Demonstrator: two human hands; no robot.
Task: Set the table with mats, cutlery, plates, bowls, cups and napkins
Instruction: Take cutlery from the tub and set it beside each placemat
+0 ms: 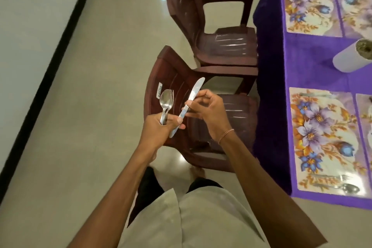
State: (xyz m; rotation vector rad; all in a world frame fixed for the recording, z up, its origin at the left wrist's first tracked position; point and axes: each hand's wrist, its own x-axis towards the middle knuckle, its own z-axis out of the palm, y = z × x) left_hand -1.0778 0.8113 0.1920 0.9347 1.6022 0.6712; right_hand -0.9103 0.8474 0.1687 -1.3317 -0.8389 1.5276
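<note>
1. Left hand point(159, 127): the fingers are curled tight round the handles of a cutlery bundle, working ends up. One held spoon point(166, 98) faces front and fork tines point(171, 91) show behind it. The number of pieces in the bundle cannot be told.
2. Right hand point(207, 110): thumb and fingertips pinch one table knife point(194, 90) near where blade meets handle, blade pointing up and away. The handle end lies against the left hand's fingers. Judged purpose: to separate a single piece from the bundle for laying.
3. Both hands work over the near chair point(171, 78), well apart from the bench point(314, 62), which lies to the person's right.
4. The bench carries a purple cloth and four floral mats; two of them are cut by the frame edge.
5. The near mat point(326, 139) holds one laid fork point(332, 177) and one laid spoon point(346, 188) side by side at its near edge. What looks like one laid knife point(314, 94) sits at its far edge.
6. The far mat point(310, 4) shows no cutlery. Judged status: the mats are down and one place has its cutlery. The pinched knife probably serves the next place. No plates, bowls, cups or napkins are in view.
7. One white cylinder point(346, 58) stands between the mat rows; its contents are blurred.
8. Chairs: two, brown plastic. The far chair point(187, 6) and the near one both stand against the bench edge.
</note>
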